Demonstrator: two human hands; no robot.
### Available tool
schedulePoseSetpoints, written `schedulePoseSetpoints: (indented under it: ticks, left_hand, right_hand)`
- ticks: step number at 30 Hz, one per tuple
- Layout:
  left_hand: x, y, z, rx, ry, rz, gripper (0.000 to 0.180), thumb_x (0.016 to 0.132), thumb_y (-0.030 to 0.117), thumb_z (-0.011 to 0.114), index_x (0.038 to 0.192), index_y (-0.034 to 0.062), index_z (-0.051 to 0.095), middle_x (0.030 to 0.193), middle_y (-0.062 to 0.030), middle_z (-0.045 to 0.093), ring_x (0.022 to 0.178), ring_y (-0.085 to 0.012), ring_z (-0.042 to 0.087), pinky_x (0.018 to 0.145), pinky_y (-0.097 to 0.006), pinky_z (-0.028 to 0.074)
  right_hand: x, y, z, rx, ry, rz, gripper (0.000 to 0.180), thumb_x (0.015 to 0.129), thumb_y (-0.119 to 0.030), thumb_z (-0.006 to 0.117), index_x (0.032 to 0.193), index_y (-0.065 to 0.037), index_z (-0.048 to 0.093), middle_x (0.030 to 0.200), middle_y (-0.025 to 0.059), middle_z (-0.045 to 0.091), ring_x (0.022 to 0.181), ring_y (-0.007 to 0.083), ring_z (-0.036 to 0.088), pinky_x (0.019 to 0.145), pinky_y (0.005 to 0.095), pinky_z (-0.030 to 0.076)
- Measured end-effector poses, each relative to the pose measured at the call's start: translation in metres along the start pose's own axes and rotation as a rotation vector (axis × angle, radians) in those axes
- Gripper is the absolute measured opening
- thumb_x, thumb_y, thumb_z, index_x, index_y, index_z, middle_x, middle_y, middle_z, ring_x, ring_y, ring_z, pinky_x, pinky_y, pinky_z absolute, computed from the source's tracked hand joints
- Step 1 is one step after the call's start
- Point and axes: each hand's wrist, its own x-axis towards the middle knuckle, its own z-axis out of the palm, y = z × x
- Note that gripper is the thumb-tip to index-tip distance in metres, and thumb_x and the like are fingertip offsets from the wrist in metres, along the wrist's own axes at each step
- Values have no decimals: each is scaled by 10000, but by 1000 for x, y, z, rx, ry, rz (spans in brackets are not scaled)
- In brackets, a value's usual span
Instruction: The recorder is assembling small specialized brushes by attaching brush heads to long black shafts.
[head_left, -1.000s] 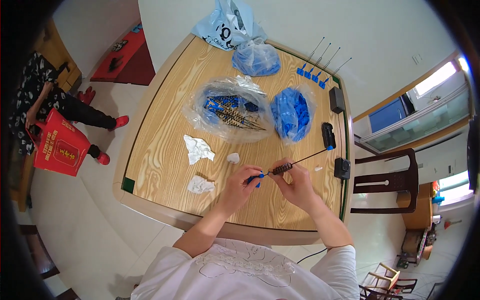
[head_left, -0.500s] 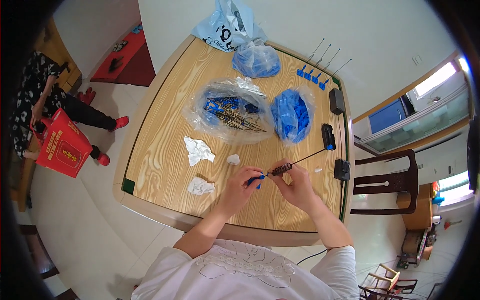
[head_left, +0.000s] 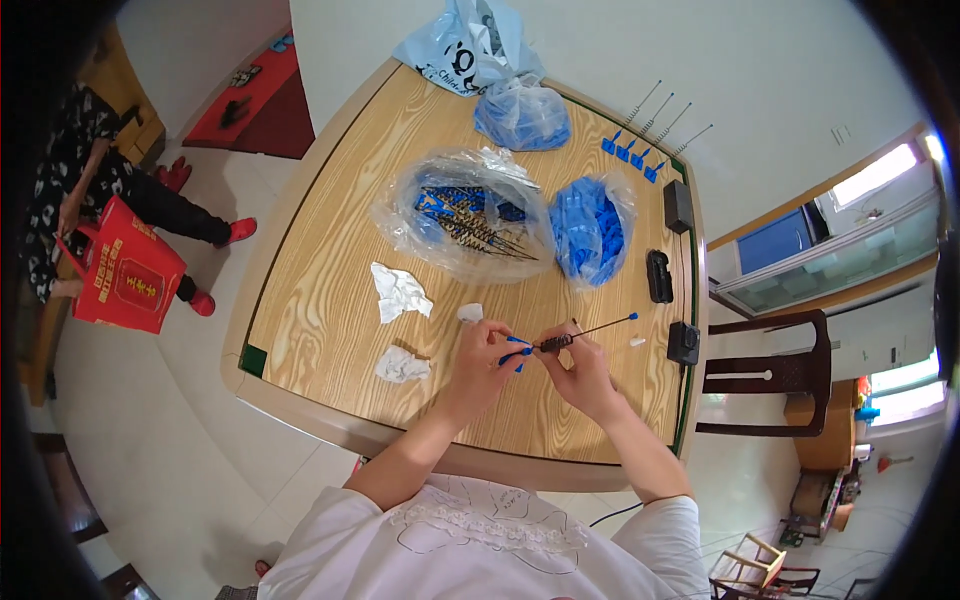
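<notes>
My left hand (head_left: 482, 362) pinches a small blue plastic piece (head_left: 517, 354) over the near part of the table. Right beside it, my right hand (head_left: 582, 378) grips a black coiled-spring rod (head_left: 558, 342). Its thin shaft points up to the right and ends in a blue tip (head_left: 633, 316). The rod's lower end meets the blue piece between my fingertips; whether it is seated inside, I cannot tell. Beyond my hands lie a clear bag of similar spring rods (head_left: 478, 225) and a clear bag of blue pieces (head_left: 592, 228).
Several assembled spring rods on blue bases (head_left: 630, 155) line the far right edge. Black boxes (head_left: 677, 206) and a black case (head_left: 659, 276) sit along the right side. Crumpled white tissues (head_left: 402, 365) lie left of my hands. A person with a red bag (head_left: 128, 270) is at left.
The rod and the blue piece stay together between my hands, with a slight shift in grip. The rod's blue tip has moved left and slightly down, away from the black case. My head view has shifted slightly.
</notes>
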Motion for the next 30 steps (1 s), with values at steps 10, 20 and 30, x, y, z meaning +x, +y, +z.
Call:
schedulePoseSetpoints:
  ticks: [10,20,30]
  left_hand:
    - [-5,-16,12,120,-40,-34,143,710,88,749,847,100,706,840,-43,546,861,-230,520,750,-362,451]
    - [-9,-18,13,4,-62,-49,133,752,55,703,866,40,636,874,-90,577,854,-286,566,744,-383,465]
    - [-9,-14,9,20,-67,-53,118,760,50,701,857,44,634,885,-87,575,858,-281,570,734,-377,475]
  right_hand:
    - [-15,38,24,-33,58,68,143,800,42,651,928,-1,605,852,120,639,758,242,643,653,303,492]
    - [-16,47,25,89,51,189,156,786,18,688,922,12,610,828,121,636,739,242,640,655,309,495]
    - [-7,34,14,-37,22,142,118,773,40,698,882,-1,680,837,100,667,770,213,631,698,296,488]
